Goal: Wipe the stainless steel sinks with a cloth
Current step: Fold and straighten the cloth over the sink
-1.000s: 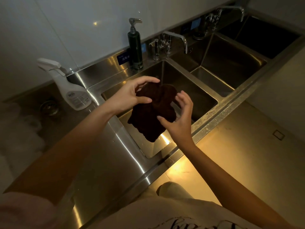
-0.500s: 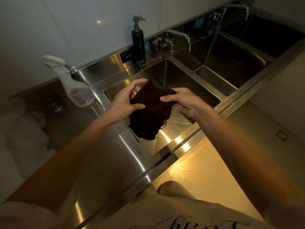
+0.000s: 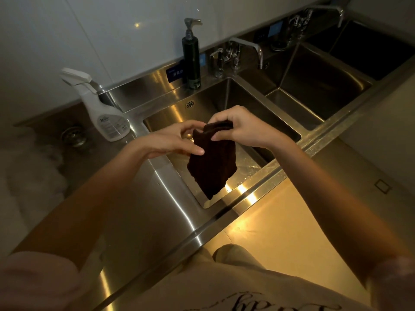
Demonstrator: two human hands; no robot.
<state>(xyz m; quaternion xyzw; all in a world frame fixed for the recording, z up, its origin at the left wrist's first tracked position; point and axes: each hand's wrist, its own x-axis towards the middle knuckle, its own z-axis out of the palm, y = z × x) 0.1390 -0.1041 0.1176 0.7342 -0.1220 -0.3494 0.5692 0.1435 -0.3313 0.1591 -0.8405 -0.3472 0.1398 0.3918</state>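
We see 3 stainless steel sinks (image 3: 265, 102) in a row. Over the nearest basin hangs a dark brown, ribbed cloth (image 3: 212, 162), folded. Our right hand (image 3: 241, 129) pinches its top edge; our left hand (image 3: 173, 142) pinches its left edge.

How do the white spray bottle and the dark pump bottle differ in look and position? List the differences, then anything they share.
The spray bottle is white, squat, with a trigger head; the pump bottle is dark, slim, with a push pump. The spray bottle stands left of the sink; the pump bottle stands on the ledge behind it. Both are upright.
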